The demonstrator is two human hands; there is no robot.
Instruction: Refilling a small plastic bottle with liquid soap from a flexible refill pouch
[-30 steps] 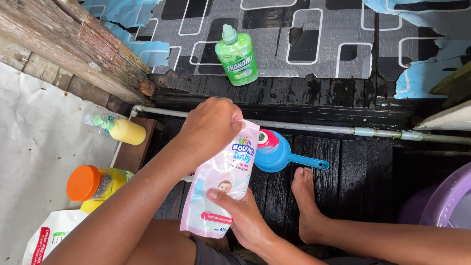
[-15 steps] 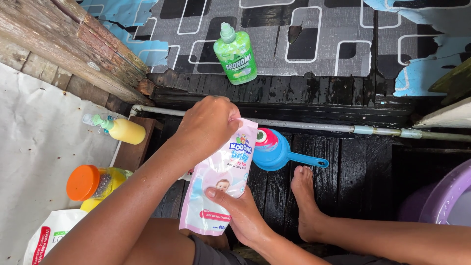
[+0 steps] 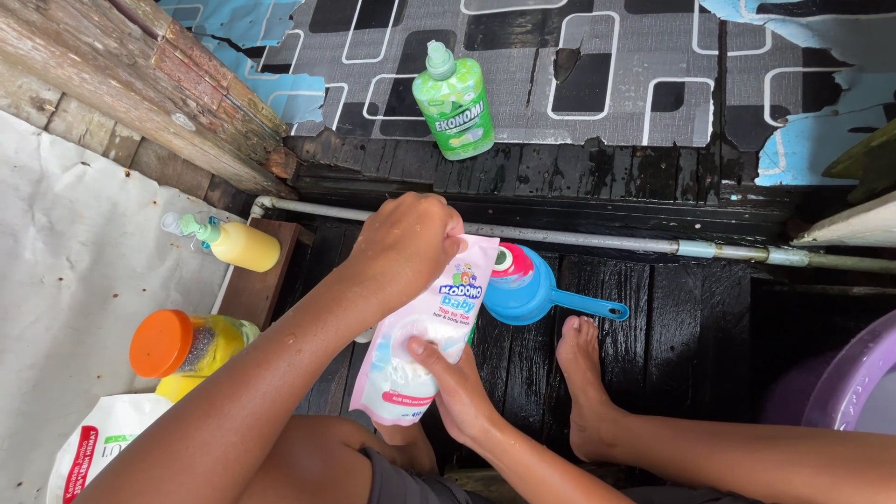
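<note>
Wet black wooden planks (image 3: 691,345) lie under you, with a grey pipe (image 3: 597,243) running across them and, beyond it, a grey floor covering with black and white rounded rectangles (image 3: 597,56). Your left hand (image 3: 408,245) is closed over the top corner of a soft pink and white refill pouch (image 3: 425,336), and your right hand (image 3: 453,383) grips the pouch from below, thumb pressed on its front; the pouch hangs tilted between the two hands, above your knee. Its front carries a blue and multicoloured logo near the top and a pink band near the bottom. Just behind the pouch sits a blue plastic dipper with a long handle (image 3: 541,297), holding a pink and green round thing whose kind you cannot make out. Your bare foot (image 3: 583,383) rests on the planks right of the dipper. On the patterned covering stands a green squeeze bottle with a pale green cap and a white label (image 3: 455,103). To your left, a small yellow pump bottle (image 3: 238,245) lies on a brown wooden block, a yellow jar with an orange lid (image 3: 177,345) stands near your forearm, and a white bag with red and green print (image 3: 98,443) lies at the lower edge on white sheeting (image 3: 75,252). At far right shows the rim of a purple plastic basin (image 3: 845,383).
</note>
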